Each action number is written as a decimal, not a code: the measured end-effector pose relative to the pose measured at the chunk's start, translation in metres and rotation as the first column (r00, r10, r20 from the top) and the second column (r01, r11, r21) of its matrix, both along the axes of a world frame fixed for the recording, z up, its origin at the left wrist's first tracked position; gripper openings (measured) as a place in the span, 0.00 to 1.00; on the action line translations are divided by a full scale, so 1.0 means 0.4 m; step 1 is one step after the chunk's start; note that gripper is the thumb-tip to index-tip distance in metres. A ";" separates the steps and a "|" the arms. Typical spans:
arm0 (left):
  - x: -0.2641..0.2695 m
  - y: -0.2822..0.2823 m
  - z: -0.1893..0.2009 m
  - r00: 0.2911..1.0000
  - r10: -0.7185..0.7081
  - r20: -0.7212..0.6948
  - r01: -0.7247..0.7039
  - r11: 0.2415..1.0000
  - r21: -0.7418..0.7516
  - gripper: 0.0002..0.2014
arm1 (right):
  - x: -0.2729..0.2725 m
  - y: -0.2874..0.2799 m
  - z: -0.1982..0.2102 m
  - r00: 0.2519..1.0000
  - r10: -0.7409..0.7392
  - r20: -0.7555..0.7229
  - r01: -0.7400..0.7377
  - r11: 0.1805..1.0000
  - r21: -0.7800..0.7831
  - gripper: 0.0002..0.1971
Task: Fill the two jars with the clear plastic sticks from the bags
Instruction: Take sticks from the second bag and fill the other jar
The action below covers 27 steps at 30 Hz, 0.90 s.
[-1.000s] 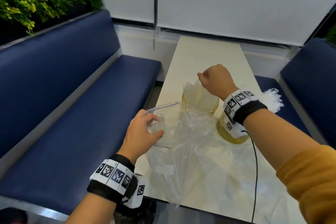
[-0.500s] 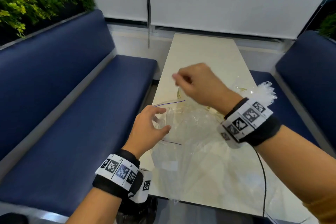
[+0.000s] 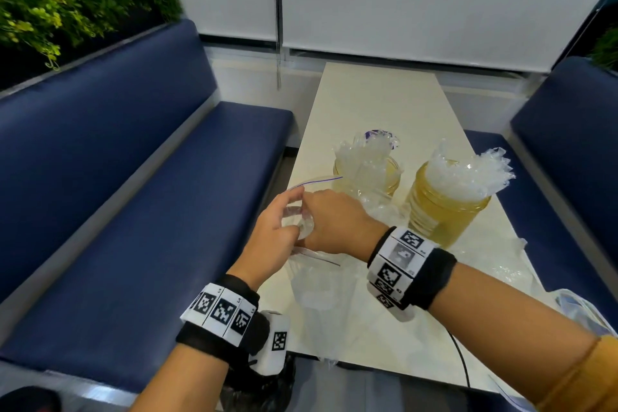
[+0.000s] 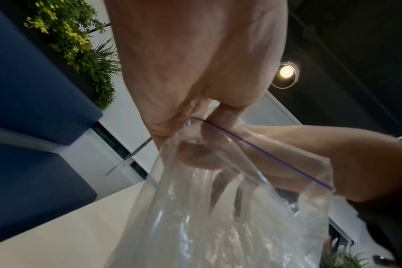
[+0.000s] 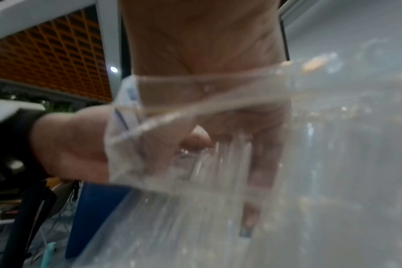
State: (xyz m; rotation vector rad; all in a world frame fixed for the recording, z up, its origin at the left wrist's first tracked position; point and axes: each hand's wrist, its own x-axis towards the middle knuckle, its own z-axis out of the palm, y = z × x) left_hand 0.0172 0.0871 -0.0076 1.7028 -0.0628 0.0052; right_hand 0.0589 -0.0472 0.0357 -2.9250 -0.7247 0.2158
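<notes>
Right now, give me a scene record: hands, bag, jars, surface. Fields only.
left hand: pinches the mouth edge of the zip bag, holding it open
right hand: reaches into the bag mouth; fingers extended among clear plastic sticks, grip not confirmed
left jar: upright, sticks poking above the rim
right jar: upright, sticks bunched well above the rim
table: cream top, bears both jars and the bag
seating: blue bench beside the table
</notes>
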 end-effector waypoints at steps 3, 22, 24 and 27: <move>-0.005 0.008 0.005 1.000 0.007 0.008 -0.007 1.000 0.001 0.35 | 0.002 0.007 -0.005 0.999 0.020 -0.033 -0.016 0.995 0.100 0.30; -0.027 -0.002 0.014 0.996 -0.042 0.074 0.011 0.923 0.385 0.44 | 0.010 -0.005 0.094 0.957 -0.091 0.277 -0.043 0.896 0.443 0.10; -0.024 -0.026 0.024 0.998 0.022 0.061 -0.044 0.922 0.385 0.47 | 0.008 0.006 0.129 0.929 -0.108 0.354 -0.081 0.873 0.480 0.09; -0.008 -0.058 0.029 0.992 0.102 0.075 -0.120 0.949 0.292 0.41 | 0.008 0.025 0.158 0.888 -0.158 0.432 -0.119 0.828 0.548 0.08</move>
